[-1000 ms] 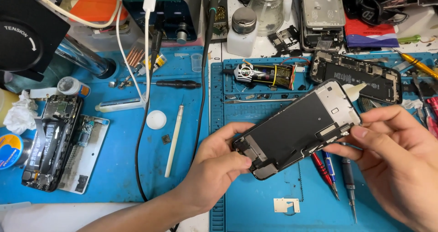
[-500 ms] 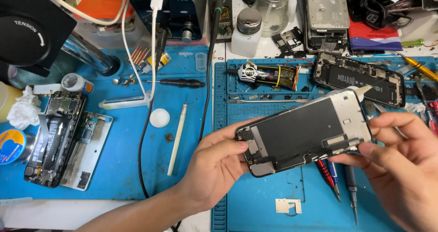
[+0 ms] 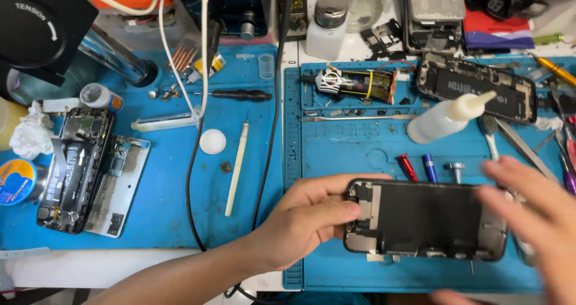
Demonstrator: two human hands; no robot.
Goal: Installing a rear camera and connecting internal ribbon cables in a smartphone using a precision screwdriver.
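A: On the blue repair mat, the left hand pinches the left end of a detached phone screen panel, inner side up, low over the mat's near edge.

B: And the right hand?

A: Blurred at the panel's right end; grip cannot be told. A one-ended hold could let the panel tip or slide.

B: Obstacles?

A: Behind the panel: an opened phone body, a white squeeze bottle, then red and blue screwdriver bits just beside its far edge.

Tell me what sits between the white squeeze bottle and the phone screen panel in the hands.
Head view: between the white squeeze bottle and the phone screen panel lie three screwdriver tips, red, blue and silver, on the blue mat.
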